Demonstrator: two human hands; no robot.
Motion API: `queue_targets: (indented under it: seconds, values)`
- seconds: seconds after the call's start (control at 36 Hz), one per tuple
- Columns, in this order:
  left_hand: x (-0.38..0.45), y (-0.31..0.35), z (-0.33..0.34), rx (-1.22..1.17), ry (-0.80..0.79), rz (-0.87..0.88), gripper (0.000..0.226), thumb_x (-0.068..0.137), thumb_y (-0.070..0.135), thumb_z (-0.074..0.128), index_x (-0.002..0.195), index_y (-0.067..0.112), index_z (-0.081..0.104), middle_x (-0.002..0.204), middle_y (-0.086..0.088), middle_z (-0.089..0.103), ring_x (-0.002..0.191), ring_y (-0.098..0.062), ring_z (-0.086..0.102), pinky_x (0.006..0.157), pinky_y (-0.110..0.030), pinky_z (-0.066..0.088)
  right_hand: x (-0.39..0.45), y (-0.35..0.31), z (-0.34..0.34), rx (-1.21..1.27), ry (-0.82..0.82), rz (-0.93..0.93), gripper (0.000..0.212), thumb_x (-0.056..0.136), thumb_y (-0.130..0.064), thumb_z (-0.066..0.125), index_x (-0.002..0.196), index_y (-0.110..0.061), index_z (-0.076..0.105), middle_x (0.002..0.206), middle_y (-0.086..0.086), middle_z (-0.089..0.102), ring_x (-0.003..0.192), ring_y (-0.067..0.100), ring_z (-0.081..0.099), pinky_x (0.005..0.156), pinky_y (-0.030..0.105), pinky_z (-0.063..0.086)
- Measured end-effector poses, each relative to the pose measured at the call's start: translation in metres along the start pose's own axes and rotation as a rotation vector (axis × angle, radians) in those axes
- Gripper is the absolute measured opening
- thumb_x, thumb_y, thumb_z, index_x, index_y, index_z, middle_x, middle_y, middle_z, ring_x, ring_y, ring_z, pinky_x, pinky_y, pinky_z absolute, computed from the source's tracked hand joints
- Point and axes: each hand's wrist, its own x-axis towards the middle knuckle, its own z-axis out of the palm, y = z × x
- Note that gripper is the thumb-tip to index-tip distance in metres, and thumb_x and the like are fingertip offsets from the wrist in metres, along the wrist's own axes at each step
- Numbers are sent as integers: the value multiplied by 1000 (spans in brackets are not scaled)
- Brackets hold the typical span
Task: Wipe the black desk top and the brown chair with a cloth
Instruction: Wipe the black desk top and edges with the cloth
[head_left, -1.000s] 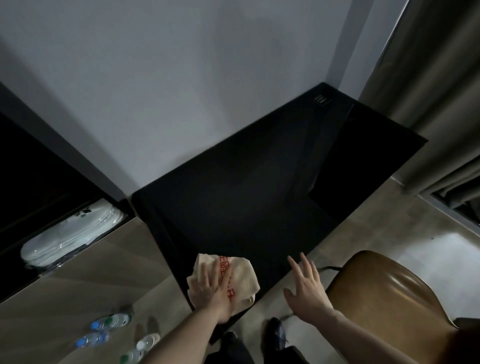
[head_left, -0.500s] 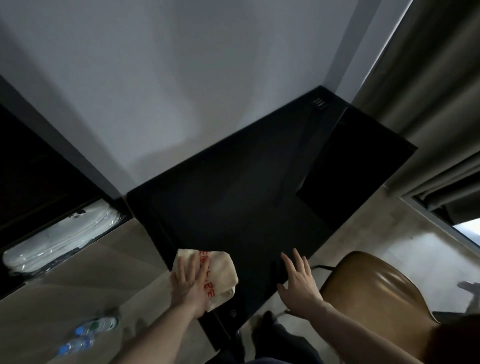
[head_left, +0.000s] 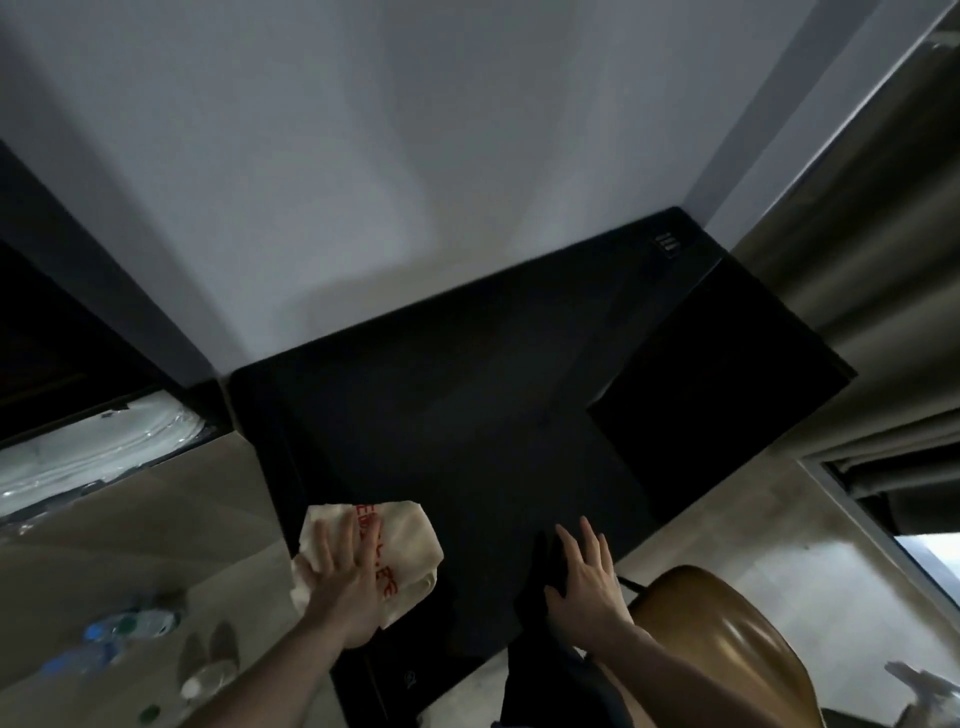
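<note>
I am looking down at the black desk top (head_left: 467, 415), which is sitting against a pale wall (head_left: 363, 156) with a curtain (head_left: 883, 260) hanging at the far right. A wooden counter (head_left: 130, 519) is adjoining the desk on the left, with several plastic water bottles (head_left: 119, 634) standing on its near part, blurred, and a plastic-wrapped white bundle (head_left: 93, 452) lying in a dark recess beyond it. The brown chair (head_left: 727, 639) is standing at the near right, just beside the desk's near edge. My left hand (head_left: 343, 587) is pressing the cream cloth (head_left: 400, 545), which is printed with red letters, flat at the desk's near-left corner, with the fingers lying straight and slightly spread over it. My right hand (head_left: 587, 587) is reaching over the desk's near edge, with its fingers extended and fanned apart, holding nothing; I cannot tell whether it is touching the surface
</note>
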Motion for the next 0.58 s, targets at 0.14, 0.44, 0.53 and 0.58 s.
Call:
queue_targets:
  seconds: [0.14,0.44,0.53,0.58]
  values:
    - [-6,59,-8,-40,-6,-121,78,110,28,33,123,4,-40,120,-8,-63,146,-49,-31,114,-75,8,38,19,-28,2,-19,-30,83,94,-30,55,161,-31,6,168,1,-14,154,33,-13,126,46,9]
    - [29,230,-2,-132,-111,-125,112,100,40,52,128,24,-56,128,-1,-67,144,-46,-36,114,-73,12,104,83,-124,-52,-45,-59,84,95,-26,59,160,-33,7,168,-3,-13,155,29,-10,125,49,15]
    - [35,250,-5,-120,-132,-97,115,96,48,55,123,36,-57,142,6,-54,148,-49,-15,113,-66,23,110,91,-136,-68,-22,-90,84,94,-25,59,161,-32,8,168,-1,-12,155,30,-9,125,48,16]
    - [35,248,-5,-132,-117,-56,120,95,39,60,123,41,-57,153,5,-49,149,-47,-16,113,-64,25,111,87,-138,-76,-22,-110,84,94,-25,59,161,-31,8,168,0,-12,155,30,-9,126,48,16]
